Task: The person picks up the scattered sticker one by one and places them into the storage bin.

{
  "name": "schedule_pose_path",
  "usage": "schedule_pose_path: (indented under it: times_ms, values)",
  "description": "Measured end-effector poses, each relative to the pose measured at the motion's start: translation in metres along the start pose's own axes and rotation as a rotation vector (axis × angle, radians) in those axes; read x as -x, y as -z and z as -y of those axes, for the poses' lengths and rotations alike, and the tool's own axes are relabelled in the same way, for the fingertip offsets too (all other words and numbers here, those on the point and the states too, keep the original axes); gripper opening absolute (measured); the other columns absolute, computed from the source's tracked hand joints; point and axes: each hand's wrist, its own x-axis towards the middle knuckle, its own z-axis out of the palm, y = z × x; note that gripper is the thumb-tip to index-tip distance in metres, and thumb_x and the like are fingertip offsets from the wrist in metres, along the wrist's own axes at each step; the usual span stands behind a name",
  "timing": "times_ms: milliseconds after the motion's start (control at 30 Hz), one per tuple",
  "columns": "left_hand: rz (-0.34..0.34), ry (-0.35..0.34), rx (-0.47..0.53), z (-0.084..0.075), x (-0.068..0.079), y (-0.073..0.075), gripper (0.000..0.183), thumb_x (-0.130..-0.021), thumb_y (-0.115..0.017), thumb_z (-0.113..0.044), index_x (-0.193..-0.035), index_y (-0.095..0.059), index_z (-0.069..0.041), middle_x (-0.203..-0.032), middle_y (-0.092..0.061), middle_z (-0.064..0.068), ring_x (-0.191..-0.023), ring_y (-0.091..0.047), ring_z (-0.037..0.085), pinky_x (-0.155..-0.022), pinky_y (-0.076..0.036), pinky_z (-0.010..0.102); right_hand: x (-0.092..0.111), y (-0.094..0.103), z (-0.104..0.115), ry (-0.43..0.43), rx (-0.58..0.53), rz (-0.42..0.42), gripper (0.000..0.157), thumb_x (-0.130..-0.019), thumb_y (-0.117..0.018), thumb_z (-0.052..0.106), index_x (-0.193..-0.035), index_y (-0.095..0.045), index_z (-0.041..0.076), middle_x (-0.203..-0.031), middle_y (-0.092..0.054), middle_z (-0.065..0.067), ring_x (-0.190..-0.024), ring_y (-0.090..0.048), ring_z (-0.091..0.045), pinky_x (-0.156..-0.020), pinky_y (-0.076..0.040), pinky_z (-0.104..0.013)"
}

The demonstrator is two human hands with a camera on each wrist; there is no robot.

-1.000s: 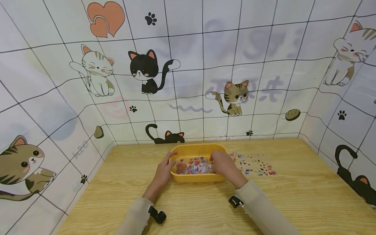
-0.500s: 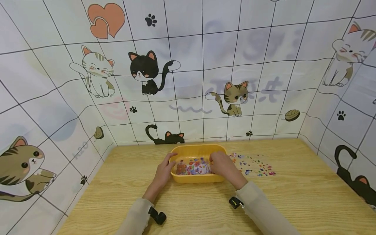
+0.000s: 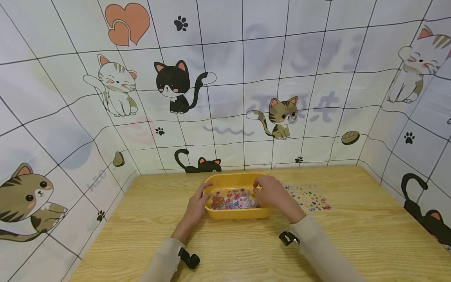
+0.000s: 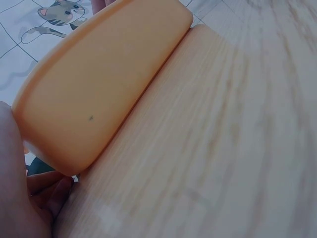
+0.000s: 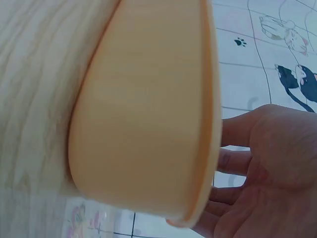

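Observation:
A yellow plastic tray (image 3: 234, 214) stands on the table, with its outer wall (image 4: 99, 84) large in the left wrist view. Inside lie many small colourful sticker-like pieces (image 3: 230, 203), among them a brown bear (image 3: 217, 201) and a white animal figure (image 3: 243, 202). My left hand (image 3: 195, 205) grips the tray's left end, thumb and forefinger at the rim. My right hand (image 3: 275, 192) is over the right end, its bent fingers reaching past the rim into the tray. In the right wrist view the tray wall (image 5: 143, 109) hides those fingertips, so I cannot tell whether they pinch a piece.
Right of the tray, small bright pieces (image 3: 311, 199) lie scattered on the wooden table (image 3: 239, 250). A cat-patterned wall covering (image 3: 229, 98) encloses the table at the back and both sides. Each sleeve has a small black camera at the wrist.
My right hand has shifted slightly right and up from the pieces, covering more of the tray's right rim and uncovering more of its contents. The left hand and tray have stayed put.

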Motion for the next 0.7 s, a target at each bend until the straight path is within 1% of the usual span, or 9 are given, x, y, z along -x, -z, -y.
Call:
schedule_pose_path:
  times_ms: [100,133,200,333,433,567,700]
  values:
    - [-0.002,0.0,0.0,0.0,0.0,0.0,0.037,-0.108,-0.047,-0.024,-0.144,-0.055,-0.025,-0.158,-0.05,0.012,-0.149,-0.043,0.037,-0.121,-0.035,0.061,0.0,0.009,-0.006,0.01,0.015,-0.03,0.02,-0.101,-0.063,0.016,-0.111,-0.074,0.003,-0.114,-0.073,-0.015,-0.1,-0.068,-0.03,-0.083,-0.058,-0.047]
    - [-0.003,0.0,-0.001,0.0,0.0,0.0,0.037,-0.107,-0.047,-0.024,-0.144,-0.055,-0.025,-0.158,-0.05,0.012,-0.149,-0.043,0.037,-0.12,-0.035,0.061,0.0,0.011,-0.008,0.013,0.006,-0.036,0.02,-0.1,-0.063,0.015,-0.111,-0.074,0.002,-0.112,-0.073,-0.016,-0.101,-0.068,-0.032,-0.084,-0.058,-0.048]
    - [-0.004,0.003,0.001,0.0,0.0,-0.001,0.038,-0.107,-0.047,-0.024,-0.144,-0.055,-0.025,-0.158,-0.05,0.011,-0.149,-0.043,0.037,-0.121,-0.034,0.06,-0.001,0.017,-0.012,0.019,-0.021,-0.05,0.019,-0.1,-0.063,0.014,-0.109,-0.074,0.001,-0.108,-0.074,-0.016,-0.099,-0.069,-0.032,-0.083,-0.059,-0.048]
    - [-0.007,0.006,-0.004,0.001,-0.001,0.0,0.038,-0.107,-0.047,-0.023,-0.144,-0.055,-0.025,-0.158,-0.05,0.011,-0.15,-0.042,0.037,-0.122,-0.033,0.06,-0.002,0.026,-0.018,0.036,-0.046,-0.087,0.018,-0.1,-0.063,0.012,-0.107,-0.075,0.001,-0.104,-0.075,-0.014,-0.094,-0.07,-0.029,-0.08,-0.06,-0.043]
    - [-0.007,0.006,-0.009,0.001,-0.001,0.0,0.038,-0.107,-0.047,-0.022,-0.143,-0.055,-0.025,-0.158,-0.05,0.011,-0.15,-0.042,0.037,-0.121,-0.034,0.06,-0.002,0.034,-0.022,0.02,-0.054,-0.11,0.02,-0.1,-0.062,0.013,-0.109,-0.074,-0.001,-0.105,-0.075,-0.016,-0.092,-0.07,-0.028,-0.076,-0.06,-0.041]
    - [-0.002,0.003,-0.006,0.001,-0.001,0.0,0.038,-0.107,-0.047,-0.022,-0.143,-0.055,-0.025,-0.158,-0.05,0.011,-0.149,-0.043,0.037,-0.121,-0.035,0.061,0.0,0.044,-0.027,-0.018,-0.064,-0.131,0.023,-0.101,-0.06,0.014,-0.112,-0.073,-0.002,-0.106,-0.074,-0.018,-0.091,-0.07,-0.029,-0.076,-0.061,-0.042]
    - [0.001,-0.001,-0.006,0.0,-0.001,0.0,0.038,-0.107,-0.047,-0.022,-0.144,-0.055,-0.025,-0.158,-0.05,0.012,-0.149,-0.043,0.038,-0.12,-0.035,0.061,0.002,0.052,-0.033,-0.023,-0.053,-0.159,0.023,-0.101,-0.059,0.014,-0.112,-0.073,-0.001,-0.106,-0.075,-0.019,-0.094,-0.071,-0.032,-0.08,-0.061,-0.046]
